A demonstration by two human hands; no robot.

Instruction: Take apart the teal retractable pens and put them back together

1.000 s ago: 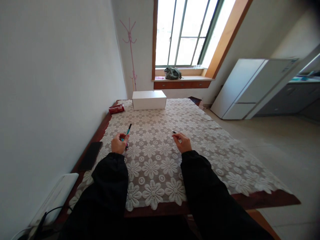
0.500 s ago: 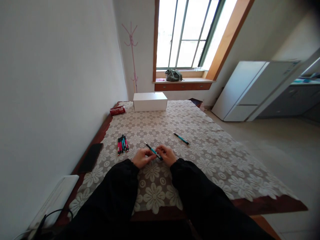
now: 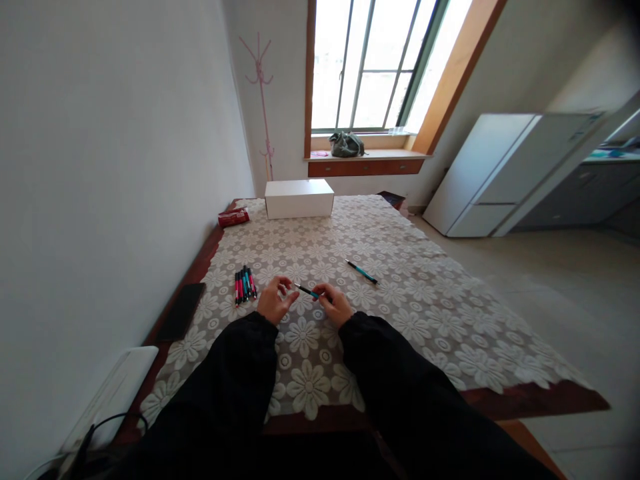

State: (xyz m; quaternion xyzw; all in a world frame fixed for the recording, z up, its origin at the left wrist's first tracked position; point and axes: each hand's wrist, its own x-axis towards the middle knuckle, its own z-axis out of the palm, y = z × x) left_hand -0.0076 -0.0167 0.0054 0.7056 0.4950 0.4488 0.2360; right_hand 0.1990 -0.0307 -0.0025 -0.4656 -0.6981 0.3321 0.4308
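My right hand [image 3: 336, 304] pinches a teal-and-black pen [image 3: 306, 291], its silver tip pointing left and its rear end hidden by the fingers. Close to that tip is my left hand [image 3: 276, 298], thumb and fingers apart in an open curve; it looks free of the pen. Another teal-and-black pen [image 3: 362, 271] lies slantwise on the lace tablecloth [image 3: 307, 390], beyond my right hand. A row of several red, teal and black pens [image 3: 245, 285] lies side by side, left of my left hand.
A black phone-like slab [image 3: 181, 311] and a white device [image 3: 113, 393] with cables line the table's left edge by the wall. At the far end are a white box [image 3: 299, 200] and a red packet [image 3: 233, 217]. A fridge [image 3: 487, 177] stands beyond, at right.
My left hand has let go of the pen and moved slightly left, its fingers spreading. The pen now sits in my right hand alone, turned flatter.
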